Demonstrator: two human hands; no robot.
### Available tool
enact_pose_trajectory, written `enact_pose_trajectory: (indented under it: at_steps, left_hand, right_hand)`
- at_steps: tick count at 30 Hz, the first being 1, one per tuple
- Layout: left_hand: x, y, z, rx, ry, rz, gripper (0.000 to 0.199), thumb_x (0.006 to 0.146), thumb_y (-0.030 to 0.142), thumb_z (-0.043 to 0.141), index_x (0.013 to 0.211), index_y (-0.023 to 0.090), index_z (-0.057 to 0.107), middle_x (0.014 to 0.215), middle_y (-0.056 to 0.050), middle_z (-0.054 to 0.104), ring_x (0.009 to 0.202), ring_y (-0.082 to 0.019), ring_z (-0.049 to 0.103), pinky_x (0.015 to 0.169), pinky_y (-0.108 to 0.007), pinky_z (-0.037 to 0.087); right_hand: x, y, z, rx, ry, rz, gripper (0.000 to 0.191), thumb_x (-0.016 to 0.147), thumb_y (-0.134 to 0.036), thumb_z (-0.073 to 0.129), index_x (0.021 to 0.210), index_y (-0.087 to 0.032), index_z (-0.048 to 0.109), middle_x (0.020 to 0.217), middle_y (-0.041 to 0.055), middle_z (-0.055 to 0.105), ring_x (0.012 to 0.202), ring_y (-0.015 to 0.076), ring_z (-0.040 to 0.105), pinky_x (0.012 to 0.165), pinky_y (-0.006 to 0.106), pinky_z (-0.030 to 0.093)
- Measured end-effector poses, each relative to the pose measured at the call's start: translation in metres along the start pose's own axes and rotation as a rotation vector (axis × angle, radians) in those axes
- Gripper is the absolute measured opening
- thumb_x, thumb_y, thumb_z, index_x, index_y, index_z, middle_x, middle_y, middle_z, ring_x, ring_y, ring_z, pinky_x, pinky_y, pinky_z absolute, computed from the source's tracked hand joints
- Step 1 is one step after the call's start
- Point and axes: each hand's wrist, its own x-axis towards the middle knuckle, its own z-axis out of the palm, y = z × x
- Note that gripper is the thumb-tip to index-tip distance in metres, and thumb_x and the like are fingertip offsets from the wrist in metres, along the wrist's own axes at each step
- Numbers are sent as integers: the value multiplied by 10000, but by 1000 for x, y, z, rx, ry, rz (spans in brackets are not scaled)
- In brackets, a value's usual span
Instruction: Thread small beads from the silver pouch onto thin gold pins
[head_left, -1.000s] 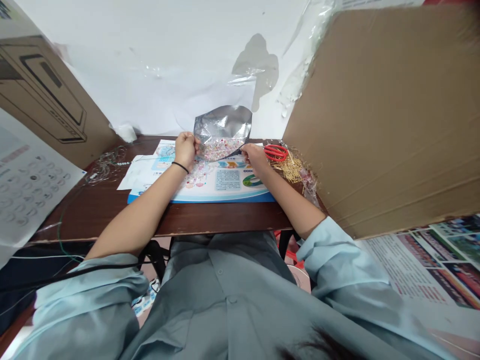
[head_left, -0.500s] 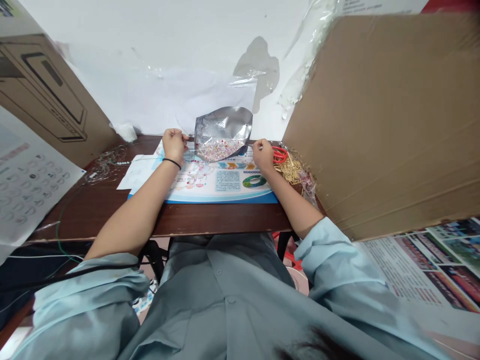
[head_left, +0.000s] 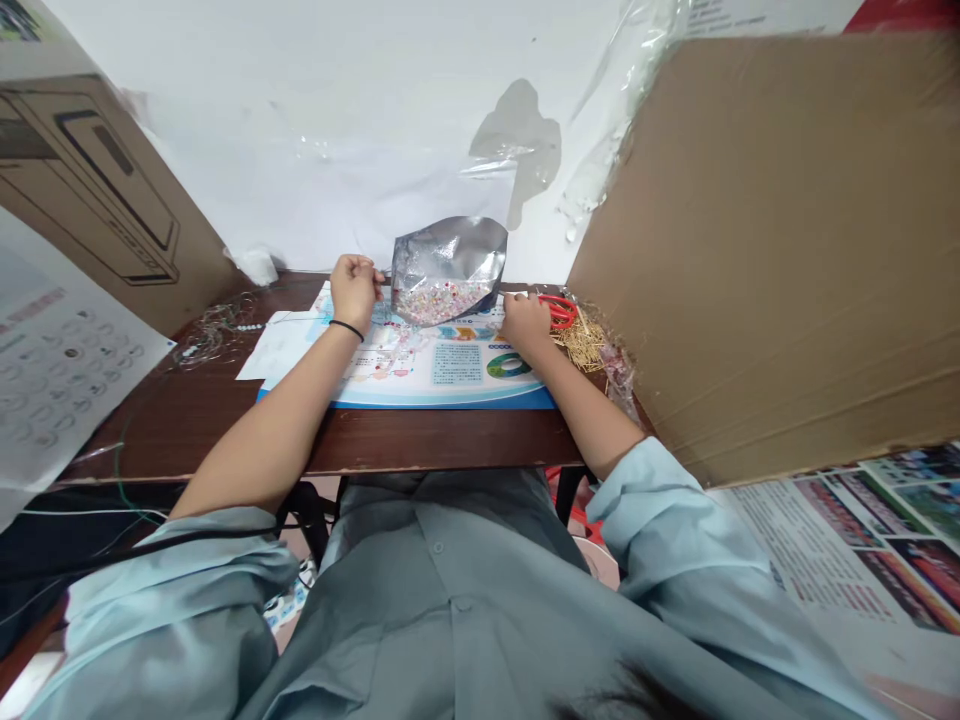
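A silver pouch with small pink and white beads in its clear front stands at the back of the desk, between my hands. My left hand, with a black band at the wrist, is just left of the pouch, its fingertips pinched together on something too thin to make out. Low at the pouch's right edge is my right hand, fingers curled, beside red-handled scissors; what it holds, if anything, is hidden. Under both hands lies a printed blue and white sheet.
Gold-coloured sticks and a small clear bag lie at the right, against a large cardboard panel. Tangled clear thread lies on the left of the brown desk. A printed carton stands further left.
My right hand has moved slightly down and turned more palm-down beside the pouch. The thread seen stretched across the pouch front no longer shows there. My left hand has shifted slightly right.
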Motion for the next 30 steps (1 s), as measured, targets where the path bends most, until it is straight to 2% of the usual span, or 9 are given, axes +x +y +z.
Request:
enact_pose_trajectory:
  at_steps: [3, 5, 7, 10, 13, 15, 18, 22, 30]
  left_hand:
    - [-8, -4, 2, 59, -236, 123, 136, 911, 174, 667, 819, 211, 574, 687, 13, 619, 584, -114, 541, 538, -212, 419]
    - [-15, -6, 4, 113, -418, 208, 110, 883, 209, 704, 819, 203, 615, 776, -16, 683, 703, -142, 624, 629, -237, 494]
    - [-22, -10, 7, 188, -586, 309, 95, 862, 238, 727, 819, 192, 656, 875, -45, 733, 829, -173, 673, 750, -281, 548]
    - [-30, -19, 12, 323, -748, 473, 83, 864, 264, 720, 835, 186, 708, 956, -67, 757, 933, -203, 691, 899, -352, 561]
    - [-34, -31, 14, 466, -753, 595, 98, 885, 263, 672, 831, 195, 718, 942, -61, 745, 908, -201, 679, 882, -359, 561]
    - [-35, -37, 14, 532, -764, 635, 103, 893, 246, 645, 843, 201, 723, 948, -61, 749, 903, -200, 677, 853, -346, 558]
    - [-36, -40, 13, 588, -783, 683, 123, 905, 247, 625, 850, 206, 728, 938, -63, 754, 901, -202, 675, 837, -340, 547]
    - [-36, -44, 13, 626, -759, 741, 178, 938, 286, 590, 871, 205, 734, 894, -69, 742, 887, -212, 671, 838, -350, 534]
    - [-32, -55, 16, 714, -696, 791, 168, 926, 229, 557, 876, 199, 715, 922, -85, 734, 994, -249, 664, 992, -404, 493]
  right_hand:
    - [-1, -1, -4, 24, 57, -35, 316, 911, -128, 652, 1225, -121, 693, 1300, 229, 697, 1240, 378, 589, 991, 500, 486]
    - [-2, -7, -7, 167, 81, -64, 307, 939, -84, 558, 1206, -133, 702, 1280, 202, 706, 1207, 343, 621, 983, 483, 506]
    - [-3, -17, -10, 433, 51, -85, 277, 987, -115, 495, 1156, -159, 710, 1184, 149, 741, 1103, 281, 670, 948, 430, 535]
    - [-7, -35, -9, 930, -104, -87, 200, 1041, -308, 526, 1075, -206, 695, 1015, 64, 776, 926, 205, 717, 858, 352, 565]
    - [-13, -45, -2, 1230, -219, -81, 207, 979, -429, 645, 1020, -229, 677, 864, 15, 775, 815, 185, 730, 770, 325, 578]
    - [-15, -46, 3, 1283, -227, -62, 180, 893, -369, 752, 983, -230, 682, 757, -16, 749, 765, 182, 731, 776, 327, 579]
    - [-15, -45, 8, 1224, -192, -36, 122, 840, -254, 772, 934, -220, 701, 709, -31, 730, 722, 174, 717, 797, 332, 562]
    - [-13, -43, 11, 1083, -156, -74, 130, 802, -154, 726, 918, -215, 726, 781, -19, 754, 767, 175, 705, 810, 322, 542]
    - [-7, -39, 20, 848, -79, -52, 121, 864, -212, 619, 887, -221, 737, 790, -9, 728, 725, 166, 620, 790, 324, 519]
